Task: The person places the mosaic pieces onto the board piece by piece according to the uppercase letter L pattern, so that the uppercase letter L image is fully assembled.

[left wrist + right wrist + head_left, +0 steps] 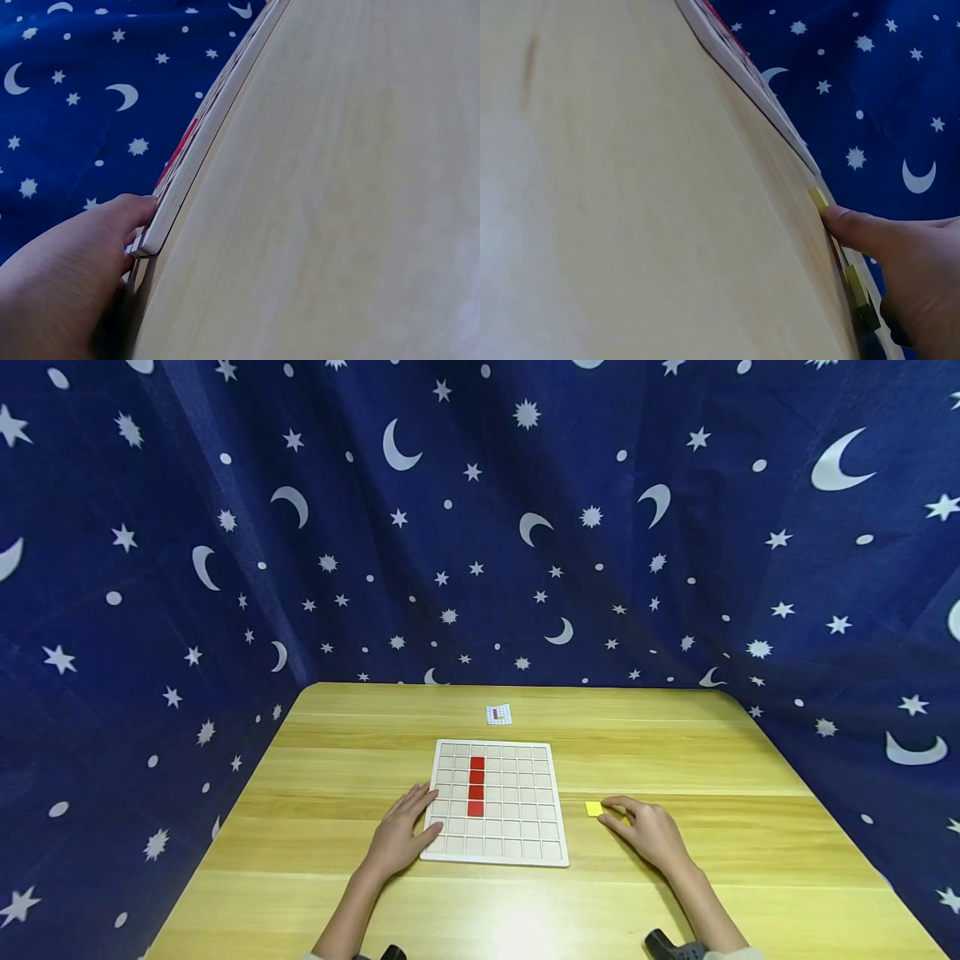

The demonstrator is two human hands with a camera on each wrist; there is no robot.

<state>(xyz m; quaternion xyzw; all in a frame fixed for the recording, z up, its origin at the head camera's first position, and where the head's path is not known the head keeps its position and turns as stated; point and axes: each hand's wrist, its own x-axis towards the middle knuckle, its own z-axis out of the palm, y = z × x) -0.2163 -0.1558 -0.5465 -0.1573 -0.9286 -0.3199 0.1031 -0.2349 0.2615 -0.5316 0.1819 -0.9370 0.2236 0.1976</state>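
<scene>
A white grid board (525, 852) lies on the table with a column of several red tiles (476, 786) in its cells. My left hand (401, 835) rests at the board's left side; its fingertips and thumb touch the rim. The left wrist view shows the thumb (139, 210) against a corner of the board. Right of the board, my right hand (648, 835) pinches a yellow square tile (593, 808) between thumb and fingers, close to the tabletop. More yellow tiles (860, 294) lie beneath that hand, mostly hidden by it in the head view.
A small paper card (498, 715) with a printed grid and a coloured pattern lies behind the board. The wooden table (360, 743) is bordered by a dark blue curtain (480, 527) with moons and stars at the back and sides.
</scene>
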